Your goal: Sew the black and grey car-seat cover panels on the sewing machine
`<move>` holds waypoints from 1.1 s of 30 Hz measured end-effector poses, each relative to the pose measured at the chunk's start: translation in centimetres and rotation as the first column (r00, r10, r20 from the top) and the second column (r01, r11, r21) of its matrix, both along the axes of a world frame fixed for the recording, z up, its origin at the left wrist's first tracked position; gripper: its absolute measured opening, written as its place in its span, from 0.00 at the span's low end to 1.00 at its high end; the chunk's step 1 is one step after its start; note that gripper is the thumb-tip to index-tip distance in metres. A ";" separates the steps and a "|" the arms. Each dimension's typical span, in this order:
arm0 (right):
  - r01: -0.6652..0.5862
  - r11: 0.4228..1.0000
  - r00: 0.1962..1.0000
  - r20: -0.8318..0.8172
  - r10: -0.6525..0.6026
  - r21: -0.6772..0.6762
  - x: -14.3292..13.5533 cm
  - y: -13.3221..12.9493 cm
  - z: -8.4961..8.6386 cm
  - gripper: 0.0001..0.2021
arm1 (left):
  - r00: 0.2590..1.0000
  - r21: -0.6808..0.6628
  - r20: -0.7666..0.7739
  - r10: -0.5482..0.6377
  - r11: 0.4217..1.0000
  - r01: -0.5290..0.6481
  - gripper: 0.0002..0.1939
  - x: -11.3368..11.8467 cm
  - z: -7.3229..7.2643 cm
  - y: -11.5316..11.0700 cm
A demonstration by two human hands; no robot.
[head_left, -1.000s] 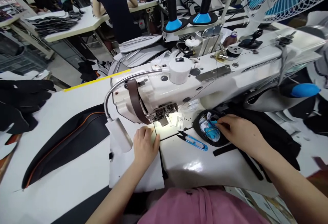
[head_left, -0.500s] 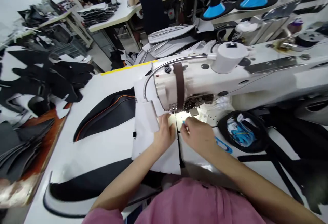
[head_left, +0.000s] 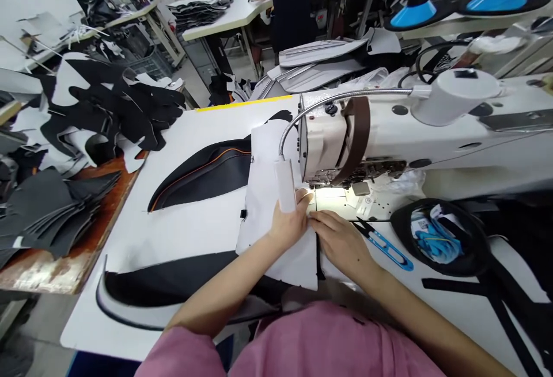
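Observation:
A white-backed panel with a dark edge (head_left: 270,164) lies under the head of a sewing machine (head_left: 332,141). My left hand (head_left: 290,226) is on this panel close to the needle area, its fingers bent and closed at the panel's right edge; a slim lamp (head_left: 285,186) hides part of them. Against the same edge, just nearer to me, my right hand (head_left: 341,244) has its fingertips closed together, touching or almost touching the left hand. Its thumb is hidden. Blue-handled thread snips (head_left: 386,244) lie on the table beyond my right wrist.
Black curved pieces (head_left: 207,175) with an orange line lie left on the white table (head_left: 185,227). A black ring-shaped holder (head_left: 397,221) with blue contents sits right. Dark cut pieces (head_left: 56,210) are stacked further left. A person (head_left: 291,3) stands at another table.
The view has swung left, so the scene shifts right. My right hand has drawn back from the needle area to the panel's edge; a small blue thing at its fingertips no longer shows.

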State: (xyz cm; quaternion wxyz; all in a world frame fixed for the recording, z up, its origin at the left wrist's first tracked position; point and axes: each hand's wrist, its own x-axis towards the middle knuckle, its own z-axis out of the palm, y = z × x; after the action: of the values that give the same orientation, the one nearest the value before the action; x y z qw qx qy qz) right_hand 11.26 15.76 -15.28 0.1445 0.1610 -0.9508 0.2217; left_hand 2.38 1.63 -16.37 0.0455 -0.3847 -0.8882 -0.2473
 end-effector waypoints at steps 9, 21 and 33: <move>-0.014 0.984 0.998 -0.052 0.024 0.176 -0.6 -0.1 -1.0 0.13 | 0.995 0.103 -0.011 -0.100 0.990 0.101 0.18 -1.3 -0.7 0.5; 0.031 0.982 0.997 -0.076 -0.017 0.185 -0.1 -0.7 -1.2 0.13 | 0.999 -0.157 0.007 0.036 0.987 -0.035 0.18 -0.2 1.1 -0.3; 0.025 0.984 0.994 -0.110 -0.006 0.176 -0.1 -0.6 -1.4 0.13 | 0.999 -0.117 -0.043 0.030 0.993 -0.034 0.13 -0.4 1.8 -0.8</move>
State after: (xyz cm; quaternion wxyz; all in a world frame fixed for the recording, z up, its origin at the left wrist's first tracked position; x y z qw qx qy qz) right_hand 11.18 15.14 -16.72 0.1832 0.1775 -0.9587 0.1260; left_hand 1.97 0.79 -14.57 0.0451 -0.3774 -0.9061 -0.1859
